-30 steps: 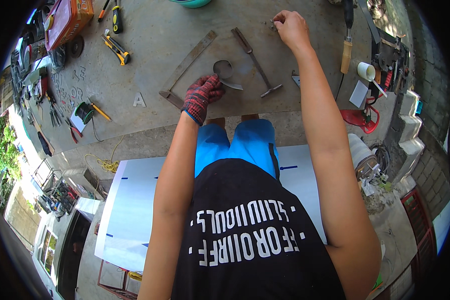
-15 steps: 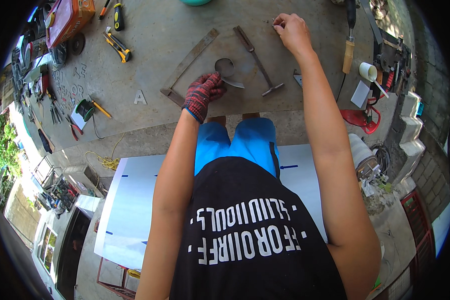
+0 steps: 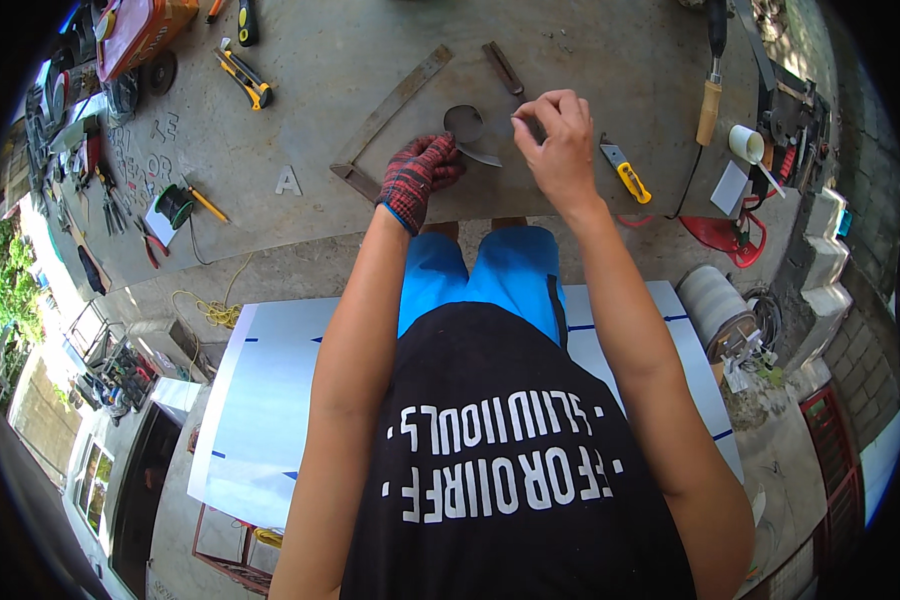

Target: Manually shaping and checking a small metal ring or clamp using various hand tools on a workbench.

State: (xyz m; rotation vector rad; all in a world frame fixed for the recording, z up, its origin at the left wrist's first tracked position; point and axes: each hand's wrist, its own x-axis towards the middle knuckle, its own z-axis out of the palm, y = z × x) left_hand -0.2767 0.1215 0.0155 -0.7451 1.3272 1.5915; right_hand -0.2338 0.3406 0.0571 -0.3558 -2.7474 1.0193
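Observation:
My left hand (image 3: 419,174), in a red and black checked glove, is closed with its fingertips pinching a thin metal piece. A pale curved sliver (image 3: 480,155) of that piece sticks out beside the fingers, and a dark round shape (image 3: 463,123) shows just beyond them. My bare right hand (image 3: 558,140) hovers to the right, thumb and fingers drawn together; anything between them is too small to make out. Behind it, a metal T-shaped tool (image 3: 503,68) is partly hidden. An L-shaped flat metal square (image 3: 395,100) lies left of the round shape.
A yellow utility knife (image 3: 627,177) lies right of my right hand. Further left are another yellow cutter (image 3: 243,80), a cut metal letter (image 3: 287,181), a green wire spool (image 3: 174,205) and red pliers (image 3: 152,247). A wooden-handled soldering iron (image 3: 709,112) and white cup (image 3: 745,144) stand right.
My right hand has come back from the far side of the table toward my left hand, uncovering the utility knife. My left hand still pinches the metal piece. The view has shifted slightly.

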